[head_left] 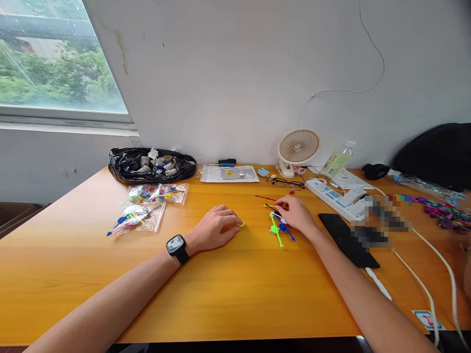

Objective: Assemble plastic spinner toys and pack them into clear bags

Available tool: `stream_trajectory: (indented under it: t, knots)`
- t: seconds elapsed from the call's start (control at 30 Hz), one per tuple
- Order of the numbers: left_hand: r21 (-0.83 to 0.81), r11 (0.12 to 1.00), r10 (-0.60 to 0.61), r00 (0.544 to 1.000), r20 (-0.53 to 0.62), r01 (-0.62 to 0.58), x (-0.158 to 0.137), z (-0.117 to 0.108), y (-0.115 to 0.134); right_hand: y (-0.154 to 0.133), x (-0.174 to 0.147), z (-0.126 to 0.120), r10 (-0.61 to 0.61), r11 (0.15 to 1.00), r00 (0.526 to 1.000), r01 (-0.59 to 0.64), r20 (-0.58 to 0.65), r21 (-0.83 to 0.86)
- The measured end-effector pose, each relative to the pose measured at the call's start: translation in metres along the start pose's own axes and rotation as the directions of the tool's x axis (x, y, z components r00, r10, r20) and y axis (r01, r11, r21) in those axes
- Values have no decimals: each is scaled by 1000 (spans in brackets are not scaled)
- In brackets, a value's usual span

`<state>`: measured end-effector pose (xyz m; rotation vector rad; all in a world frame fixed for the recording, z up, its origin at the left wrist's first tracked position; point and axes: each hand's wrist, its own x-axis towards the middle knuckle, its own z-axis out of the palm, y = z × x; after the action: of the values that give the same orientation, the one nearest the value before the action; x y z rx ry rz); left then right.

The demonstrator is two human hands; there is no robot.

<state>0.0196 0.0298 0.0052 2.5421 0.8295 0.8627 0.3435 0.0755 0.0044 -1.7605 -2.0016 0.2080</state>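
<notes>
My left hand (216, 228), with a black watch on its wrist, rests low over the table. Its thumb and fingertips pinch a small round yellow piece (241, 224). To its right, my right hand (295, 213) reaches down over a group of plastic arrow-shaped pieces, fingers bent together; what lies between the fingertips is hidden. Around it lie a green arrow (274, 229), a blue arrow (289, 234), a red arrow (265, 197) and a yellow arrow (268, 205). A black arrow (271, 210) and something white show partly under the fingers.
Clear bags (142, 218) of colourful parts lie at left, before a black plastic bag (121, 164) of rolls. Behind are a screwdriver (226, 162), glasses (285, 183) and a fan (299, 147). A power strip (336, 198), bottle (338, 159), black phone-like slab (348, 240) and cables stand right.
</notes>
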Motion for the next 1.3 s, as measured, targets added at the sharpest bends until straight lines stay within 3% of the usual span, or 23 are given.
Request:
stream_trajectory:
  t: [0.13, 0.27, 0.37, 0.43, 0.5, 0.57, 0.63, 0.73, 0.87, 1.3]
  knots:
    - [-12, 1000, 1, 1000, -15, -1, 0, 1, -1, 4, 1, 1, 16, 1000, 1000, -17, 16, 17]
    - [-10, 1000, -7, 999, -35, 7, 0, 1, -3, 0, 0, -1, -28, 999, 998, 30, -61, 27]
    - [-20, 999, -47, 995, -83, 45, 0, 3, -5, -18, -3, -3, -21, 973, 989, 53, -143, 225]
    - [-48, 994, -102, 985, -137, 96, -1, 4, -7, -39, -11, -2, 22, 869, 996, 23, -85, 494]
    - [-96, 983, -172, 966, -196, 156, -1, 4, -8, -63, -23, 3, -15, 671, 993, -76, 117, 738]
    - [-149, 970, -223, 947, -229, 192, -2, 3, -7, -86, -37, 12, -123, 544, 955, -161, 268, 823]
    - [-200, 962, -229, 950, -213, 187, -3, 1, -5, -102, -49, 22, -200, 510, 915, -207, 349, 835]
    - [-253, 957, -180, 975, -133, 142, -3, -2, -3, -110, -58, 36, -202, 482, 924, -194, 324, 854]
    - [-238, 963, -154, 982, -112, 124, -4, 0, -6, -104, -53, 49, -96, 448, 961, -190, 258, 874]
    - [-109, 986, -133, 989, -58, 126, -1, 6, -7, -92, -46, 57, -14, 484, 964, -225, 265, 846]
